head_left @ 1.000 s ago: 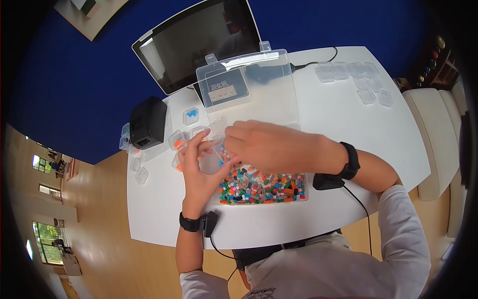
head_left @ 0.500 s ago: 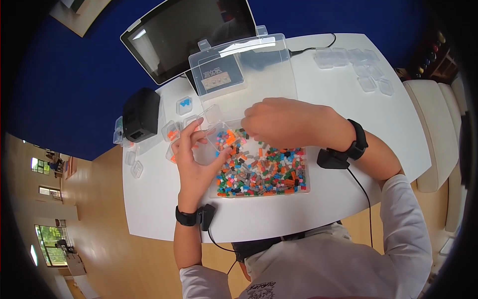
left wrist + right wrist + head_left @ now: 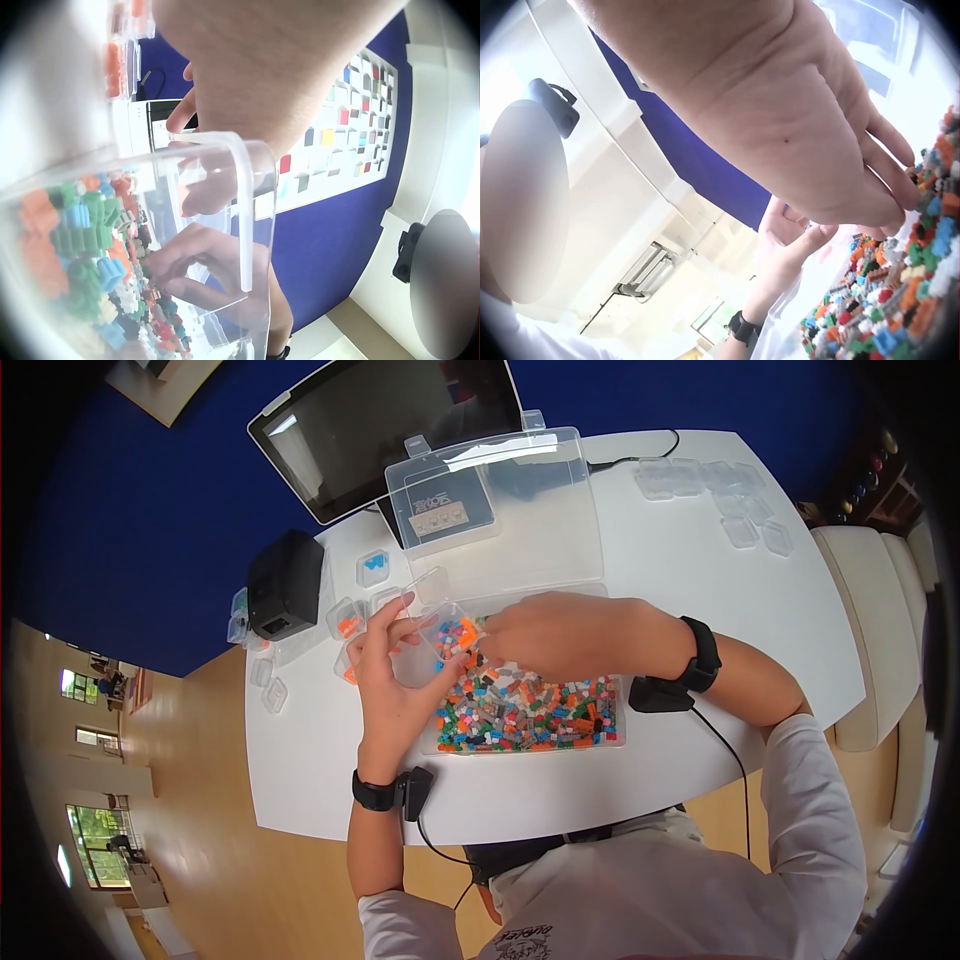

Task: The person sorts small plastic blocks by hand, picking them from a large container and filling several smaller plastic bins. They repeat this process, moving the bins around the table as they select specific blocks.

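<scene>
My left hand point(image 3: 395, 710) grips a small clear plastic box point(image 3: 437, 622) between thumb and fingers, its lid point(image 3: 430, 587) standing raised. Orange toy bricks point(image 3: 467, 633) show at that box. Beneath it lies a wide clear case point(image 3: 530, 752), full of small building bricks point(image 3: 540, 710) in many colours. My right hand point(image 3: 560, 635) reaches over the case's far part, close beside the small box. In the right wrist view its bent fingers point(image 3: 889, 176) point down at the bricks; I cannot tell whether they pinch one.
The case's clear lid point(image 3: 550, 540) stands raised behind, near a monitor point(image 3: 390, 440). To the left are a black device point(image 3: 285, 585) and small boxes, one with blue bricks point(image 3: 374, 566). More small clear boxes point(image 3: 670, 477) lie at the back right.
My right hand moved from the small box to the right and away, then came back down to the left over the bricks. My left hand keeps holding the small box.
</scene>
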